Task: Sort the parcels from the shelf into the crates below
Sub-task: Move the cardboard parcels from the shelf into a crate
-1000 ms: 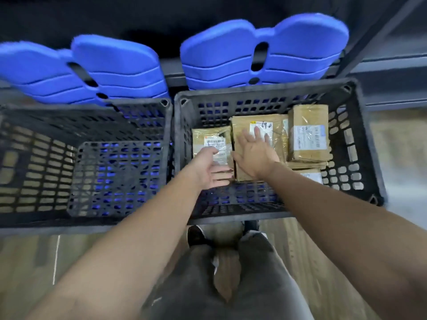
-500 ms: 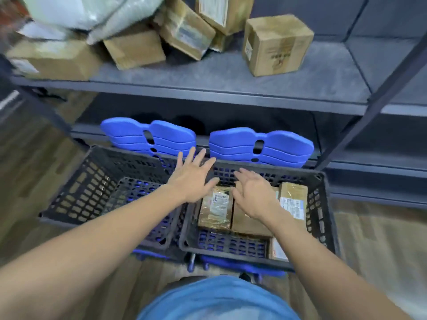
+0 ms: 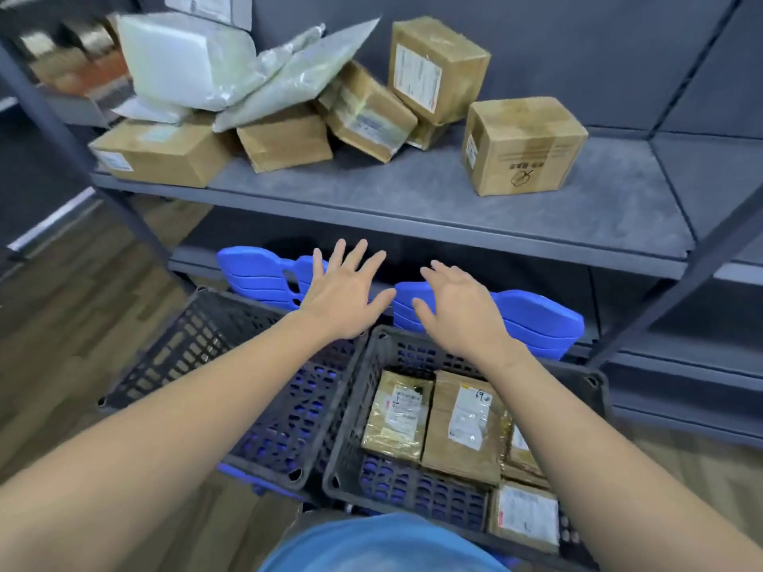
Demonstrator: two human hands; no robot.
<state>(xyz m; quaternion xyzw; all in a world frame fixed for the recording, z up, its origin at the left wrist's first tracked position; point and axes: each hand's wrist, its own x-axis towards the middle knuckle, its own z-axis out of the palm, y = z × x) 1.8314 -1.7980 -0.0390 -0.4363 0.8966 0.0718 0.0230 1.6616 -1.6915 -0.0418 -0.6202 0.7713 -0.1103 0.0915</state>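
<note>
2 hands (image 3: 342,297) (image 3: 462,315) btwn shelf parcels (image 3: 522,146) & crates (image 3: 413,495)

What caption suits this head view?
Open left hand and right hand hover over black plastic crates, the right crate holding brown parcels, below a grey shelf of cardboard boxes.

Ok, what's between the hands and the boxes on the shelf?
In the head view, just the grey shelf, its front edge and a bare strip of its top, lies between the left hand, the right hand and the boxes.
</note>
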